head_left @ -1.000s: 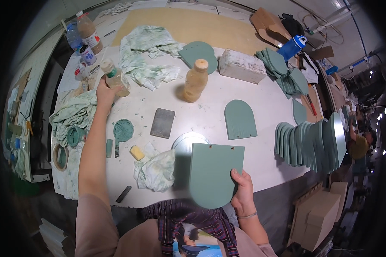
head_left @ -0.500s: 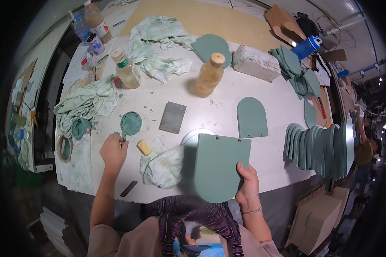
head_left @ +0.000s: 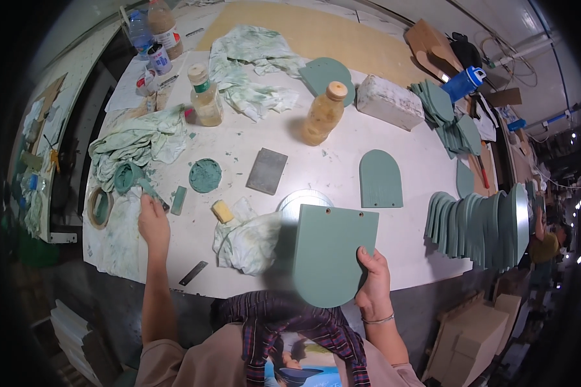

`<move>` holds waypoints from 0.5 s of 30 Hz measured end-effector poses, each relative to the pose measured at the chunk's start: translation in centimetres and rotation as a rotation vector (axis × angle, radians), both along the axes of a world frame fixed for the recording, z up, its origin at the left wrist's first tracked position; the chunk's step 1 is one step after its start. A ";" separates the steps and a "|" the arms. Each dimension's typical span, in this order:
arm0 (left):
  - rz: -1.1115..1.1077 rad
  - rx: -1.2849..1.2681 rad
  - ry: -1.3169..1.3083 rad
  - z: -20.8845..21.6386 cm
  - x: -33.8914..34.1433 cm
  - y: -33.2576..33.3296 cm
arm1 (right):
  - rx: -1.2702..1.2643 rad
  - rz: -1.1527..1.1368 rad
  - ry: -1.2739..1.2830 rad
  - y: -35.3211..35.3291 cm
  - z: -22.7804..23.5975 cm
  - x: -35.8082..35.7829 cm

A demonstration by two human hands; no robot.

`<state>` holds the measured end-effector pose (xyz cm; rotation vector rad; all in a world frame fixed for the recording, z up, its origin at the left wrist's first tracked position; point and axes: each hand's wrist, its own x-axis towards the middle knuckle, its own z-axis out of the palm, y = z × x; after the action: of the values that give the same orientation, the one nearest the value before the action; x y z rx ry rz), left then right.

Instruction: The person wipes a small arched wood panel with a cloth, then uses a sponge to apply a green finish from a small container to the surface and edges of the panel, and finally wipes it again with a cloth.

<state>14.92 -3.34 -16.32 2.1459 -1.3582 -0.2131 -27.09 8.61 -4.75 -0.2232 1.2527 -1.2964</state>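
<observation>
My right hand [head_left: 374, 282] grips a green, round-ended flat panel [head_left: 336, 255] by its right edge, thumb on the face. Two small holes sit along the panel's straight far edge. Over the table's left side, the closed fingers of my left hand [head_left: 153, 224] pinch a thin green-smeared scraper [head_left: 150, 189], its shape partly hidden. Just beyond is a small putty-coated pot [head_left: 128, 175]. Right of this hand lie a small green block-like piece [head_left: 179, 200] and a round dish of green putty [head_left: 205, 175].
A yellow sponge [head_left: 223, 211] and crumpled cloth [head_left: 246, 242] lie between my hands. Beyond are a grey abrasive pad [head_left: 267, 171], a bottle of yellowish liquid [head_left: 325, 115] and another arched panel [head_left: 381, 179]. Several panels stand in a row [head_left: 478, 222] at right.
My left hand has let go of the small green piece beside the putty dish and moved left to the scraper by the pot. The right hand still holds the panel in nearly the same place.
</observation>
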 end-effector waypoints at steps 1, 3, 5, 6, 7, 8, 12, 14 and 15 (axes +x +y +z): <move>0.003 -0.003 -0.002 -0.8 0.3 0.1 | -0.005 -0.002 -0.005 0.1 0.1 0.1; -0.046 -0.030 0.034 -2.0 0.4 0.6 | -0.010 -0.005 -0.009 0.3 0.2 0.2; -0.077 -0.084 0.014 -2.9 0.0 1.1 | -0.018 0.003 -0.015 0.5 0.0 0.2; -0.108 -0.137 -0.005 -3.1 -0.2 1.4 | -0.020 0.003 -0.014 0.6 0.0 0.2; -0.108 -0.138 -0.004 -3.1 -0.3 1.6 | -0.021 0.009 -0.012 0.7 0.0 0.2; -0.107 -0.146 -0.107 -3.1 -0.4 1.8 | -0.023 0.016 -0.009 0.7 0.1 0.2; -0.075 -0.038 -0.040 -3.1 -1.2 2.6 | -0.020 0.003 0.009 0.9 0.5 0.4; -0.070 -0.071 -0.014 -3.4 -1.6 2.4 | -0.028 0.010 0.009 1.0 0.5 0.4; -0.067 -0.104 0.012 -3.6 -1.7 2.3 | -0.029 0.012 0.011 1.0 0.5 0.4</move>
<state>13.20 -1.04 -19.94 2.0130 -1.4052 -0.1776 -26.65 9.65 -4.28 -0.2582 1.2405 -1.3056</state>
